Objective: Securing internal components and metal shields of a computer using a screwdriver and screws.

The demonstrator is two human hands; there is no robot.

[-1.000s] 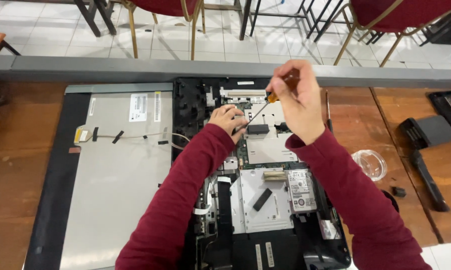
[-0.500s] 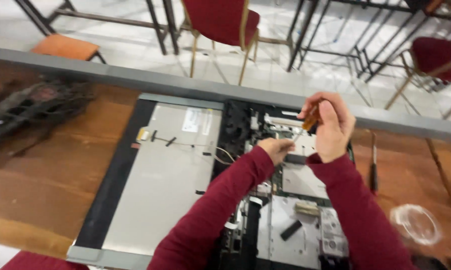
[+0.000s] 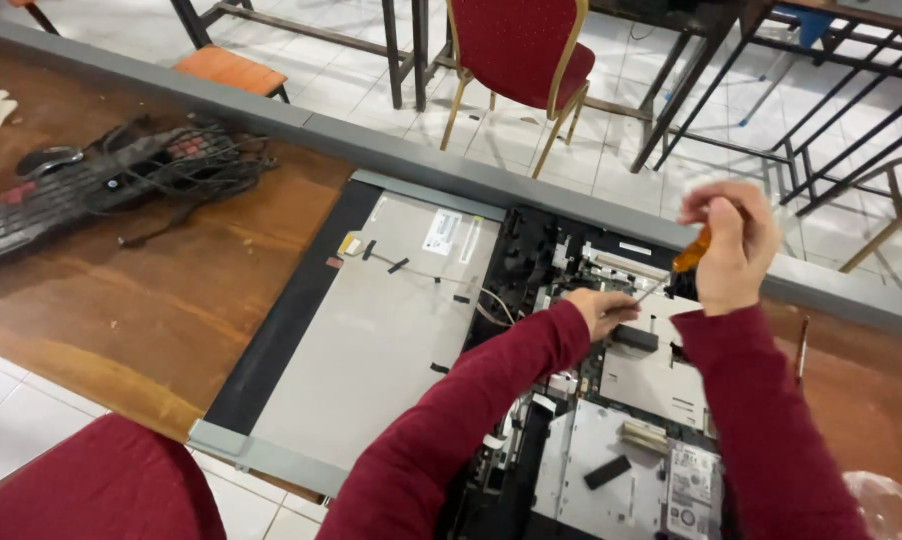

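An opened all-in-one computer (image 3: 391,330) lies face down on a wooden table, its grey metal back panel at the left and the bare circuit boards (image 3: 651,380) at the right. My right hand (image 3: 733,245) grips a screwdriver with an orange handle (image 3: 691,252), its shaft slanting down to the board. My left hand (image 3: 603,308) rests on the board by the tip, fingers pinched around the shaft's lower end. Both arms wear dark red sleeves.
A black keyboard (image 3: 41,200), a mouse (image 3: 49,158) and tangled cables (image 3: 186,155) lie at the far left of the table. A clear plastic cup (image 3: 886,505) stands at the lower right. Red chairs (image 3: 516,50) and metal table legs stand beyond the grey ledge (image 3: 391,145).
The view has swung left and tilted, bringing the keyboard and cables into sight. Both hands stay at the same spot on the board with the screwdriver.
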